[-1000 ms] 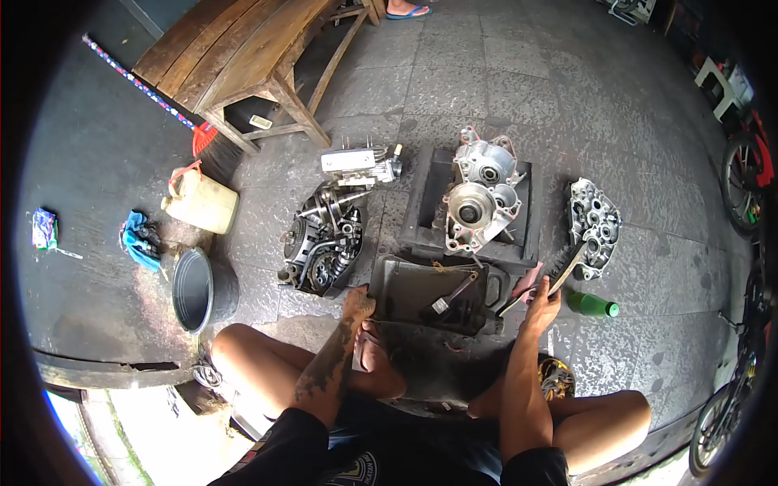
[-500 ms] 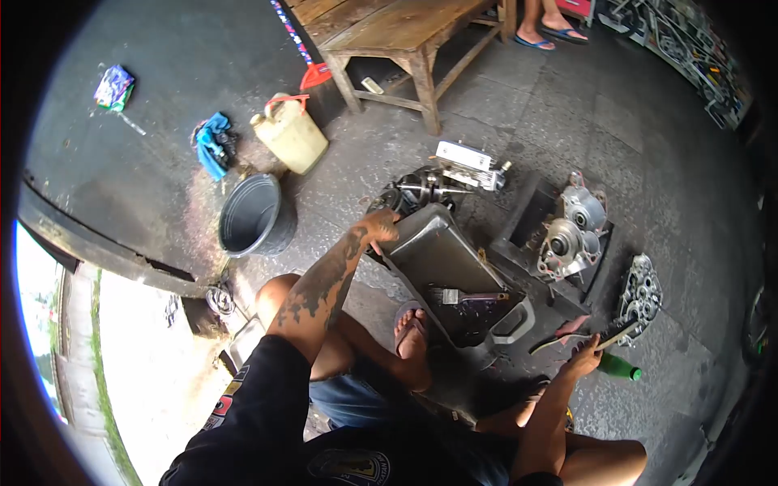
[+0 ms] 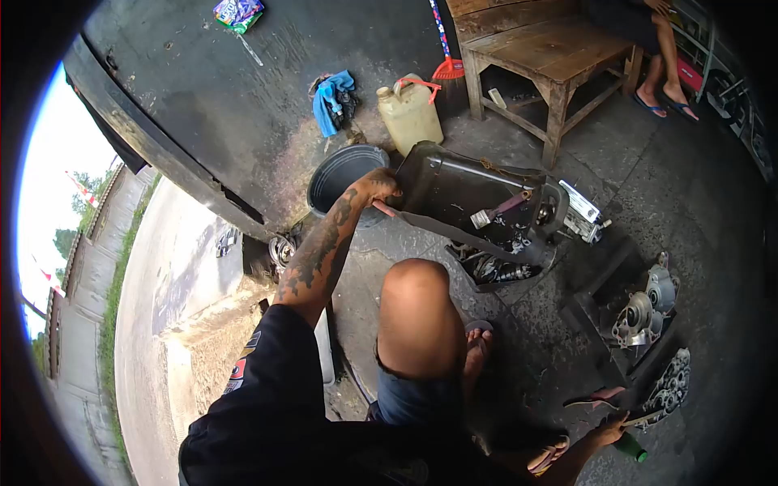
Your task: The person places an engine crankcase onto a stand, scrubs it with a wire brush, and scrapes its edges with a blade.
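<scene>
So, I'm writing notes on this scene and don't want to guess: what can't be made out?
All in the head view:
- Engine part: largely hidden behind the tray.
- Bucket: the left hand and tray cover part.
- Thin tool in the right hand: too small and dim to identify.
- Person on the bench: upper body cut off by the top edge.
- Packet: print too small to read.

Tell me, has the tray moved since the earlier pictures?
Yes. The tray has moved toward the bucket, with the left hand gripping its edge.
</scene>
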The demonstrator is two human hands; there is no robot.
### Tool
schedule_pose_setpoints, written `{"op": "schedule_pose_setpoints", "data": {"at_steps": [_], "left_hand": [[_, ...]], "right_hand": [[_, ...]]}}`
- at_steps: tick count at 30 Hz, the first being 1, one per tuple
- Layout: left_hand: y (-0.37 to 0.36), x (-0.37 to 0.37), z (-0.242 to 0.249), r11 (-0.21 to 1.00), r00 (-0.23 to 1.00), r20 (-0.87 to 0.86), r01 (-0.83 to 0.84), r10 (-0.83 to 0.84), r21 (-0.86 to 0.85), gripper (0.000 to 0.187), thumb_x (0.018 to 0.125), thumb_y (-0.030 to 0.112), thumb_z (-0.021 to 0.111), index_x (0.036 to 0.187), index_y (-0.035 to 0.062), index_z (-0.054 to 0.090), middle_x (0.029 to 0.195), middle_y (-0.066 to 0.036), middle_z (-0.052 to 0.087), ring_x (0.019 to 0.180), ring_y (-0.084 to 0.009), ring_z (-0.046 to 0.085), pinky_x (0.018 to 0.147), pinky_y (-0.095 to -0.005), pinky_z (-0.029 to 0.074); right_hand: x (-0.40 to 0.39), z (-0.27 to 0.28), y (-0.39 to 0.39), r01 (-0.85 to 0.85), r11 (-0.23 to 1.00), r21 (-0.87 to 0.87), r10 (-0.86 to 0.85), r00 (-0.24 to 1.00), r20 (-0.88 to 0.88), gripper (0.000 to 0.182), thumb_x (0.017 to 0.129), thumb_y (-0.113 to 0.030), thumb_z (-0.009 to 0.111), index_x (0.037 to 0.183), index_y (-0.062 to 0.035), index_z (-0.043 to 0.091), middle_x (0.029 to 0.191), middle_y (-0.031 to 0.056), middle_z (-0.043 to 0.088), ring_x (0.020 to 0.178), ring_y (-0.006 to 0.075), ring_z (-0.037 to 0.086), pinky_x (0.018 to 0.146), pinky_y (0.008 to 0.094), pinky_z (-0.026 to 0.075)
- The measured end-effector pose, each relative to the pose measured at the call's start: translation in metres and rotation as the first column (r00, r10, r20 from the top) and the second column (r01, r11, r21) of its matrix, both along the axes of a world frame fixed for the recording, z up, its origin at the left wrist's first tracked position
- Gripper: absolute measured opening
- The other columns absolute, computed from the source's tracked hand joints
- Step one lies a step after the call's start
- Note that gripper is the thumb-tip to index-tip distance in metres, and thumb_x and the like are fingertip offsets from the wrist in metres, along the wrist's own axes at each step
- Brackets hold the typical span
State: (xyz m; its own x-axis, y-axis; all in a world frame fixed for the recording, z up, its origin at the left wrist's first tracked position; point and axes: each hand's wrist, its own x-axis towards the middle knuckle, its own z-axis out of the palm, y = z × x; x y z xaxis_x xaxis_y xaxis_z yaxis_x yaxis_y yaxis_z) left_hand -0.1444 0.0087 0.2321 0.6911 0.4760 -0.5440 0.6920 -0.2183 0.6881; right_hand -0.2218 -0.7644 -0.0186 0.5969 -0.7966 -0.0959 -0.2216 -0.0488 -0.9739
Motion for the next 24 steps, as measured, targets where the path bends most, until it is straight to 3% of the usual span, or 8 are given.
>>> {"op": "schedule_pose_setpoints", "data": {"at_steps": [4,6,12,15,17,19,22,24], "left_hand": [[0.084,-0.102,-0.078,0.942,0.945,0.17,0.238,-0.281,0.237,0.038,0.083,0.003,0.069,0.121,0.0023,0.063,0.107,-0.012,0.065,0.09,-0.0231,0.069,0.069,-0.0399,0.066],[0.024,-0.146,-0.038,0.955,0.949,0.117,-0.285,0.294,-0.084,0.033,0.083,0.006,0.067,0.115,0.0026,0.066,0.104,-0.011,0.069,0.083,-0.0241,0.072,0.067,-0.0395,0.065],[0.031,-0.282,-0.155,0.869,0.837,0.264,-0.411,0.48,-0.277,0.032,0.081,0.013,0.068,0.112,0.0034,0.065,0.1,-0.013,0.07,0.085,-0.0274,0.071,0.066,-0.0455,0.063],[-0.001,-0.315,-0.186,0.732,0.715,0.187,-0.611,0.674,-0.301,0.036,0.084,0.015,0.062,0.117,-0.0002,0.062,0.098,-0.016,0.069,0.079,-0.0303,0.071,0.059,-0.0525,0.063],[-0.001,-0.36,-0.229,0.894,0.805,0.39,-0.408,0.448,-0.183,0.029,0.085,0.016,0.06,0.112,0.0048,0.063,0.096,-0.011,0.068,0.084,-0.0278,0.069,0.07,-0.0519,0.063],[-0.037,-0.354,-0.196,0.687,0.677,0.166,-0.647,0.717,-0.331,0.029,0.084,0.02,0.059,0.11,0.0067,0.064,0.102,-0.012,0.067,0.094,-0.0298,0.067,0.072,-0.0525,0.063],[-0.043,-0.392,-0.241,0.821,0.736,0.377,-0.441,0.562,-0.362,0.026,0.084,0.028,0.07,0.092,0.0044,0.064,0.085,-0.007,0.062,0.08,-0.0252,0.066,0.061,-0.0439,0.064],[-0.049,-0.401,-0.262,0.984,0.881,0.462,-0.157,0.103,0.079,0.024,0.084,0.022,0.073,0.088,0.0019,0.061,0.088,-0.008,0.059,0.082,-0.0247,0.063,0.06,-0.0431,0.063]], "right_hand": [[0.0,-0.039,-0.04,-0.052,0.979,0.197,0.026,0.99,0.135,0.055,0.098,-0.047,0.057,0.124,0.0019,0.063,0.099,0.0154,0.069,0.083,0.0244,0.064,0.071,0.0392,0.052],[-0.004,-0.05,-0.052,-0.088,0.995,0.046,0.083,0.991,0.101,0.052,0.098,-0.042,0.058,0.121,0.0035,0.064,0.102,0.0186,0.069,0.084,0.026,0.066,0.074,0.0398,0.055],[-0.006,0.0,-0.019,0.058,0.995,-0.087,-0.077,0.967,-0.243,0.056,0.093,-0.045,0.067,0.12,0.0041,0.063,0.104,0.0189,0.07,0.086,0.0276,0.068,0.073,0.0397,0.055],[-0.01,-0.019,-0.029,0.053,0.999,0.008,-0.052,0.991,-0.123,0.06,0.093,-0.046,0.065,0.125,0.0037,0.06,0.107,0.0191,0.069,0.091,0.0295,0.067,0.078,0.0431,0.054],[-0.016,-0.03,-0.03,0.006,1.0,0.007,-0.006,0.999,-0.039,0.06,0.091,-0.048,0.067,0.121,0.0035,0.061,0.102,0.0187,0.068,0.088,0.0296,0.065,0.078,0.0436,0.054],[-0.013,0.011,0.001,0.102,0.995,-0.013,-0.103,0.993,-0.065,0.058,0.092,-0.048,0.066,0.118,0.0025,0.063,0.096,0.0173,0.065,0.083,0.0264,0.062,0.074,0.04,0.051],[-0.012,0.012,0.003,0.025,0.984,-0.174,-0.075,0.954,-0.291,0.051,0.094,-0.044,0.065,0.113,0.0033,0.065,0.09,0.0145,0.067,0.081,0.0226,0.062,0.071,0.0363,0.048],[0.0,0.044,0.052,0.063,0.922,-0.381,-0.084,0.996,-0.039,0.046,0.094,-0.037,0.066,0.112,0.0053,0.064,0.096,0.0196,0.069,0.086,0.0281,0.064,0.083,0.0378,0.049]]}}
